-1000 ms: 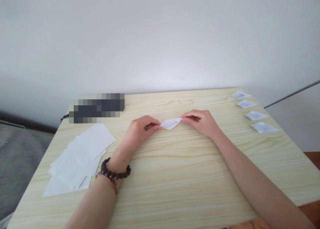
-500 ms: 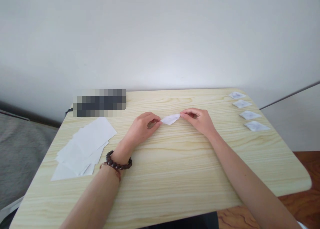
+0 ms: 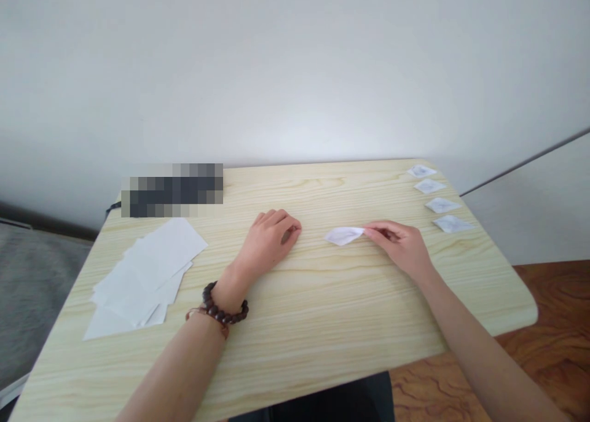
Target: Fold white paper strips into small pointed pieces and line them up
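A small folded white paper piece (image 3: 343, 235) lies on the light wooden table (image 3: 322, 311), right of centre. My right hand (image 3: 401, 245) pinches its right tip between thumb and fingers. My left hand (image 3: 270, 241) rests on the table to the left of the piece, apart from it, fingers curled loosely with nothing in them. A dark bead bracelet (image 3: 224, 306) circles my left wrist.
A loose stack of white paper sheets (image 3: 145, 276) lies at the left of the table. Several small folded paper pieces (image 3: 437, 196) sit in a row along the far right edge. A blurred dark object (image 3: 173, 190) lies at the back left.
My left hand has let go of the folded piece. My right hand has drawn the piece to the right across the table.
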Available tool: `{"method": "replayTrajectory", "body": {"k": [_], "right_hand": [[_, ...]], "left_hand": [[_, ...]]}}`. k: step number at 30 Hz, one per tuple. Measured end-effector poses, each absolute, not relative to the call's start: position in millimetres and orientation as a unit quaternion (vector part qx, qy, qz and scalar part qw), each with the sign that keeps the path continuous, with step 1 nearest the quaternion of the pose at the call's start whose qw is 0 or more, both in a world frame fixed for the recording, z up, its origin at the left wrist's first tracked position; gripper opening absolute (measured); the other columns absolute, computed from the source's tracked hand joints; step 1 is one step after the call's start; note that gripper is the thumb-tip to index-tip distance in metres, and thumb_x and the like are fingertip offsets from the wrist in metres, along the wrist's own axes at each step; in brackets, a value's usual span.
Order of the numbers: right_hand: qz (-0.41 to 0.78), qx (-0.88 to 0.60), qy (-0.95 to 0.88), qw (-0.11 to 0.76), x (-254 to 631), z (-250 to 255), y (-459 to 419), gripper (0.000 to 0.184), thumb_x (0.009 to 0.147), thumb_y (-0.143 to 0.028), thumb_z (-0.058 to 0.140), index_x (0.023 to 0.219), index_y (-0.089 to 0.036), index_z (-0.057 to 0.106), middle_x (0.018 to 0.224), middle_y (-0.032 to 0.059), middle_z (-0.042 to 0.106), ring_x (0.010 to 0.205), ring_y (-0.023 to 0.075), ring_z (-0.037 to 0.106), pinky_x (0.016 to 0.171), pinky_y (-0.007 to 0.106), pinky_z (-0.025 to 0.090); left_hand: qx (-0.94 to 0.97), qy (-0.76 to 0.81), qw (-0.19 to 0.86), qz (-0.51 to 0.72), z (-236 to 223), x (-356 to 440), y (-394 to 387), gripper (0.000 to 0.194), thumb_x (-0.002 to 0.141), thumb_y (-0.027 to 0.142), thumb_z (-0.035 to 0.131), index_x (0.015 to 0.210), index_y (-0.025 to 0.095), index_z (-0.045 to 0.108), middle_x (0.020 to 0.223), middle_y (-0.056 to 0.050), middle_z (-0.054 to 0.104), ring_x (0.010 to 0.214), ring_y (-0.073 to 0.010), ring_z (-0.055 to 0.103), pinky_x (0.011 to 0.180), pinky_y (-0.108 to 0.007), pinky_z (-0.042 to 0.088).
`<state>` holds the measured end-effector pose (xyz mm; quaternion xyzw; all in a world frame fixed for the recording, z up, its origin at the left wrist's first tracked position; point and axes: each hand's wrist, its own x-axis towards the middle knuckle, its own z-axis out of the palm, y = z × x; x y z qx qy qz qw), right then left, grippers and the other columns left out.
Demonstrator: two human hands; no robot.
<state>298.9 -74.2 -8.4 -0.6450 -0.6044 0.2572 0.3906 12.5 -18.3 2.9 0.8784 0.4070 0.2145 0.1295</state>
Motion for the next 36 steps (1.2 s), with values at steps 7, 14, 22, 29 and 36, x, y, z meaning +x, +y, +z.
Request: {"method": "replayTrajectory", "body": {"k": [7, 14, 22, 29, 36], "right_hand": [[0.12, -0.792, -0.474, 0.365, 410, -6, -153, 0.03, 0.071, -0.049, 0.07, 0.083, -0.022, 0.075, 0.081, 0.005, 0.074, 0.071, 0.0212, 0.066, 0.067, 0.033, 0.052], [0.076, -0.819, -0.417, 0.386, 469, -16, -155, 0.031, 0.072, -0.048, 0.068, 0.088, -0.021, 0.074, 0.065, 0.0026, 0.065, 0.06, 0.0185, 0.057, 0.057, 0.033, 0.045], [0.093, -0.793, -0.382, 0.466, 470, -22, -145, 0.039, 0.07, -0.045, 0.072, 0.101, -0.021, 0.072, 0.071, 0.0024, 0.065, 0.054, 0.0146, 0.053, 0.055, 0.032, 0.045], [0.068, -0.772, -0.373, 0.51, 458, -25, -144, 0.039, 0.069, -0.043, 0.073, 0.102, -0.023, 0.068, 0.081, 0.0027, 0.065, 0.054, 0.0139, 0.053, 0.047, 0.028, 0.043], [0.098, -0.754, -0.442, 0.476, 391, -17, -142, 0.028, 0.073, -0.038, 0.07, 0.094, -0.021, 0.066, 0.077, 0.0019, 0.064, 0.068, 0.0154, 0.06, 0.057, 0.026, 0.048]], "left_hand": [[0.887, 0.391, 0.119, 0.213, 2, 27, -23, 0.02, 0.094, 0.025, 0.045, 0.092, 0.018, 0.064, 0.093, -0.005, 0.066, 0.087, -0.0195, 0.057, 0.08, -0.034, 0.041], [0.894, 0.38, 0.114, 0.207, 2, 33, -27, 0.022, 0.094, 0.027, 0.045, 0.095, 0.019, 0.066, 0.098, -0.007, 0.065, 0.092, -0.021, 0.056, 0.083, -0.036, 0.043], [0.92, 0.355, 0.085, 0.146, -3, 35, -31, 0.042, 0.095, 0.045, 0.045, 0.13, 0.025, 0.056, 0.148, -0.006, 0.044, 0.139, -0.0287, 0.034, 0.113, -0.049, 0.027], [0.923, 0.357, 0.079, 0.12, -3, 35, -30, 0.048, 0.095, 0.048, 0.041, 0.137, 0.026, 0.05, 0.153, -0.005, 0.037, 0.143, -0.0258, 0.029, 0.118, -0.047, 0.021], [0.921, 0.359, 0.091, 0.123, 0, 36, -31, 0.046, 0.095, 0.046, 0.045, 0.135, 0.025, 0.052, 0.151, -0.007, 0.039, 0.142, -0.0273, 0.031, 0.117, -0.049, 0.023]]}}
